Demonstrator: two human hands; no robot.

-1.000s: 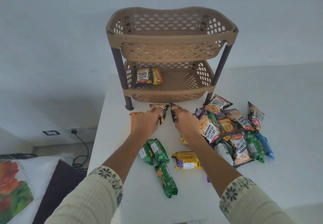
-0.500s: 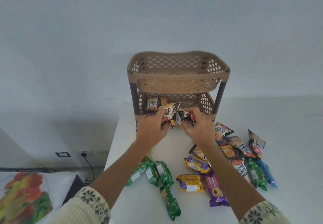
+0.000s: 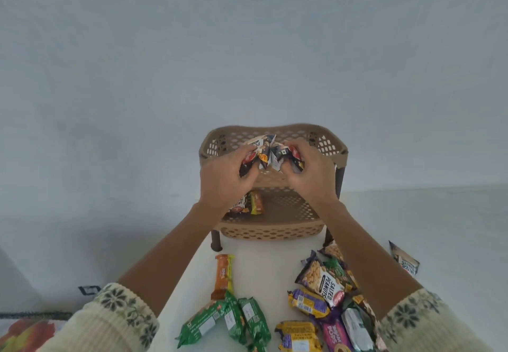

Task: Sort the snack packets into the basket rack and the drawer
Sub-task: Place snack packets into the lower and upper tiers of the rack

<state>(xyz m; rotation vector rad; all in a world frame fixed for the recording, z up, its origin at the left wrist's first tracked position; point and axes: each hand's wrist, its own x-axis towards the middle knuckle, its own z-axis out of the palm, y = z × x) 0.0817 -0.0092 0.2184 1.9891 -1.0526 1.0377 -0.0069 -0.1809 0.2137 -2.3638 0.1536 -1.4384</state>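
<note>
I hold a left packet [image 3: 259,145] in my left hand [image 3: 228,170] and a right packet [image 3: 286,156] in my right hand [image 3: 308,170]. The fingers of both hands are curled tight round them. The two packets touch each other, up in the air in front of the top basket [image 3: 209,153] of the rack [image 3: 338,181]. I think they are not in it yet. My hands hide much of that basket, so I cannot tell what is inside.

The rack stands at the far side of the counter [image 3: 275,266], near its left edge. The bottom basket [image 3: 275,232] has two sorted packets [image 3: 254,203] in its left part.

Most of the job is still to do. An orange packet [image 3: 224,272] and some green packets [image 3: 242,318] lie by the left edge of the counter. A heap [image 3: 324,296] of peanut, yellow and purple packets lies to the right of them. One lone packet [image 3: 406,262] lies farther right, apart from the heap. I see no drawer, so I cannot tell if anything is in it. I think the job has only just begun.
</note>
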